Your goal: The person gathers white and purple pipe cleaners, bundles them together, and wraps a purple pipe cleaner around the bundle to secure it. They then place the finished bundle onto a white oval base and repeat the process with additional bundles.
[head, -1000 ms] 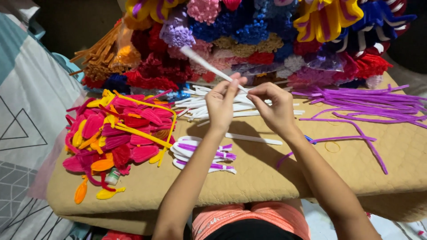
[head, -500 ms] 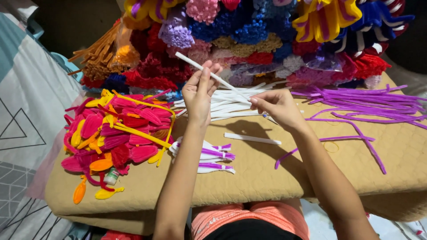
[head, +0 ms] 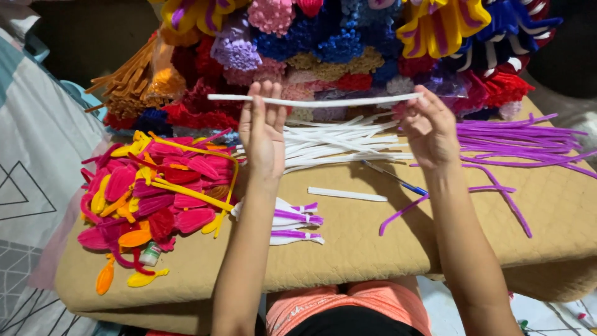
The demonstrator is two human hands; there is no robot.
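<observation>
Here, label by label:
Left hand: the left hand (head: 264,127) pinches one end of a white pipe cleaner (head: 314,101) between thumb and fingers, palm toward the camera.
Right hand: the right hand (head: 430,127) grips the other end, fingers curled around it.
White pipe cleaner: held level and straight, raised above the tan board (head: 348,249), in front of the far heap of fuzzy flowers (head: 348,43).
Done so far: purple-and-white looped pieces (head: 297,223) lie finished at the near middle; pink, red and yellow petals (head: 155,193) are piled at the left.
Left to do: judging by the stock, plenty, with a bundle of white stems (head: 342,140) at the far middle and purple stems (head: 522,140) at the right lying unshaped.
Also there: a short white piece (head: 347,195) and a blue pen (head: 395,177).
</observation>
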